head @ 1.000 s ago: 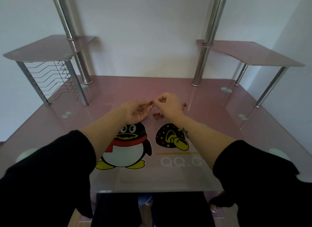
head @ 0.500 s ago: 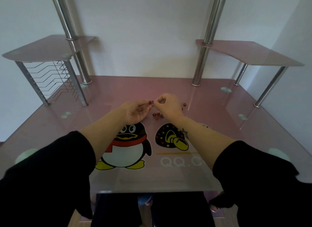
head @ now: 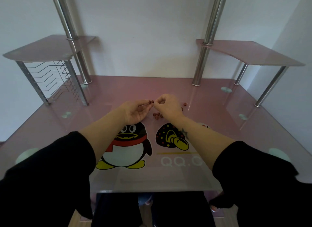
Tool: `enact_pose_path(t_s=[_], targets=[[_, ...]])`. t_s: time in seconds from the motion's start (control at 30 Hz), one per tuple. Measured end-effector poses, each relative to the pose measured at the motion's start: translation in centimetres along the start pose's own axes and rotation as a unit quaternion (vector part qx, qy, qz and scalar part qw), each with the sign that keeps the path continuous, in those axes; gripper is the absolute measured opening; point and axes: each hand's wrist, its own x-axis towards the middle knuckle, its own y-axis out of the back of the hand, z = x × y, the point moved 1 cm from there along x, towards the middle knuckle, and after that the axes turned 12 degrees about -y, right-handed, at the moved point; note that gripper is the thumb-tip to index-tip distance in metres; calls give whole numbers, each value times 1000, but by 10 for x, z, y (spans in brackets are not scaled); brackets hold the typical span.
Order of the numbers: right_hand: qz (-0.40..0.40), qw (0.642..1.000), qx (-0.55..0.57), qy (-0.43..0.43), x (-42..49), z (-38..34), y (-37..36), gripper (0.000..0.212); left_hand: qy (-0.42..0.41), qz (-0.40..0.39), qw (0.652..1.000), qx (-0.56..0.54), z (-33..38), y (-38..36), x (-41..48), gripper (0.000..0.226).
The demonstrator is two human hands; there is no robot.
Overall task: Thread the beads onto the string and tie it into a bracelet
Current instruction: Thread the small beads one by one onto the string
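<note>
Pink glass desk (head: 211,108); loose red beads (head: 157,115) on it

Glossy pink glass desk (head: 211,98), polished chrome metal poles (head: 200,64), matt black cloth sleeves (head: 50,167).

Both forearms reach forward, bare below pushed-up black sleeves (head: 50,167). The left hand (head: 135,111) and right hand (head: 168,106) meet fingertip to fingertip, other fingers curled, each apparently pinching the beads (head: 151,101) between them.
</note>
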Motion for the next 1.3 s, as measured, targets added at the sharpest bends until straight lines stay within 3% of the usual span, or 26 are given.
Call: enact_pose_path(t_s=[0.2,0.8,1.13,1.3], targets=[[0,1000,1,0,0,0,-2,12,-8,4,1000,-7,-1,-4,-4,6],[-38,999,30,6,-3,2,1,4,-2,12,1000,23,-2,-7,-9,5],[-53,998,20,20,-5,0,0,21,0,11,999,46,-2,-9,-9,5],[-60,998,13,32,-6,-4,4,18,1,12,998,64,-1,-11,-10,8]])
